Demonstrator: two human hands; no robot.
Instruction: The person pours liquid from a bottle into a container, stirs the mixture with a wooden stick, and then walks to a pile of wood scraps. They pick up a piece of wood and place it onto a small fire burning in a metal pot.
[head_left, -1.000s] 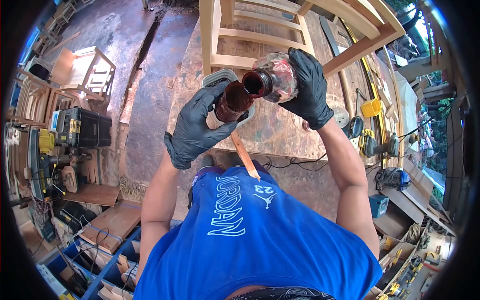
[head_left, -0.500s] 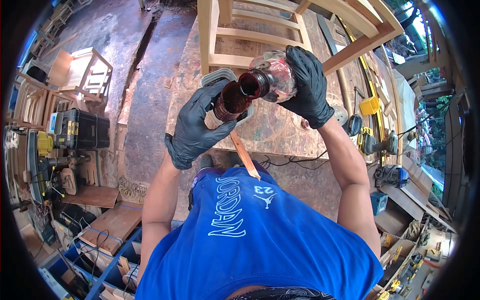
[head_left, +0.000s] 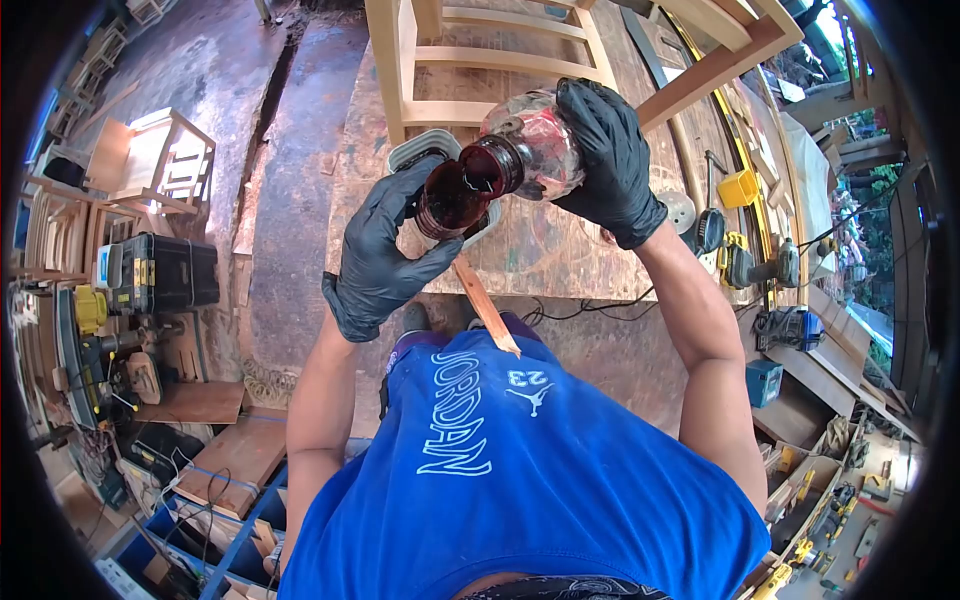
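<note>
My left hand, in a black glove, is wrapped round a small cup stained dark red-brown. The fingers of my right hand, also gloved in black, grip a clear plastic jar smeared with red. The jar is tipped to the left, its dark threaded mouth over the cup's rim. Dark red liquid shows at the mouth and in the cup. Partly hidden behind my left hand, a pale plastic tub rests on the worktable. Below the cup, a flat wooden stick slants toward my blue shirt.
A bare wooden chair frame stands on the far part of the table. Farther right are a yellow box, a brush and a cordless drill. A black toolbox and more chairs stand to the left.
Both hands, with the jar and cup, have shifted slightly left in view. The chair and table have shifted the same way. Jar and cup stay mouth to mouth.
</note>
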